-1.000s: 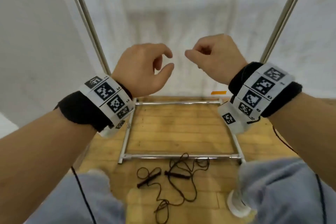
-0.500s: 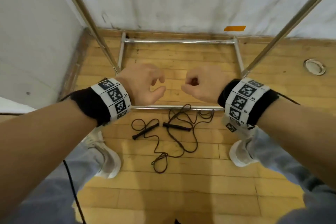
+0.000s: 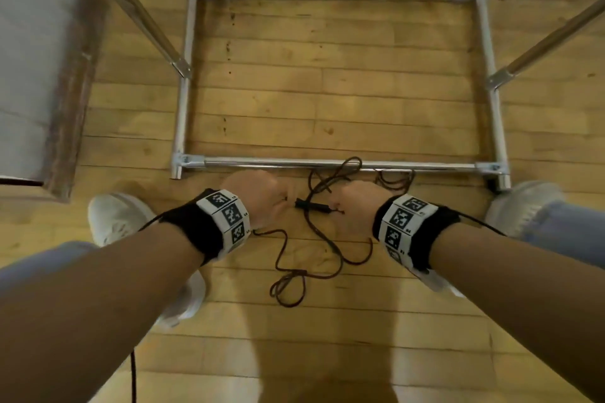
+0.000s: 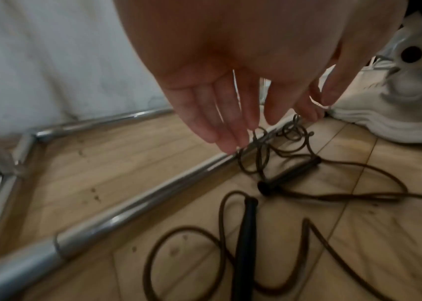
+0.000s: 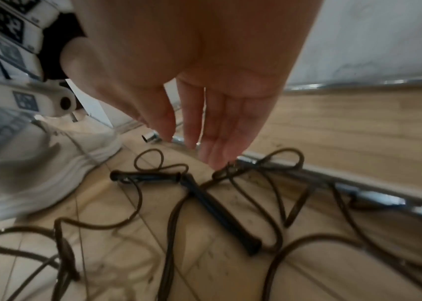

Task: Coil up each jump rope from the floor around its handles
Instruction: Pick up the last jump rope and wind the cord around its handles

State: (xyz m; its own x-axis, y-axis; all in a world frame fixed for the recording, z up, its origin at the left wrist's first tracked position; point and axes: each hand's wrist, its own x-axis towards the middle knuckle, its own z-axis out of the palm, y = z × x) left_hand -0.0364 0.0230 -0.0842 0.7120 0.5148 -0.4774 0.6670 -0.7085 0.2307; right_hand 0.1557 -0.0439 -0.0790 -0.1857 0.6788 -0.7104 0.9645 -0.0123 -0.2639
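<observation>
A dark brown jump rope (image 3: 289, 285) lies tangled on the wooden floor, with loops reaching over the front bar of a metal frame. One of its two black handles (image 3: 311, 205) shows between my hands; the other is hidden under my left hand in the head view. In the left wrist view the near handle (image 4: 246, 244) and the far handle (image 4: 289, 175) both lie flat. My left hand (image 4: 220, 114) hangs just above the rope with straight fingers and holds nothing. My right hand (image 5: 205, 122) is likewise open, its fingertips close over a rope loop beside the handles (image 5: 222, 213).
A chrome tube frame (image 3: 327, 162) lies on the floor just beyond the rope, with slanted poles (image 3: 137, 10) rising at both sides. My white shoes (image 3: 118, 216) (image 3: 523, 203) flank the rope. A white wall runs behind and a white panel (image 3: 29, 59) stands at left.
Both hands have dropped from chest height to just above the rope, and their curled fingers have straightened. The head view has tilted down toward the floor.
</observation>
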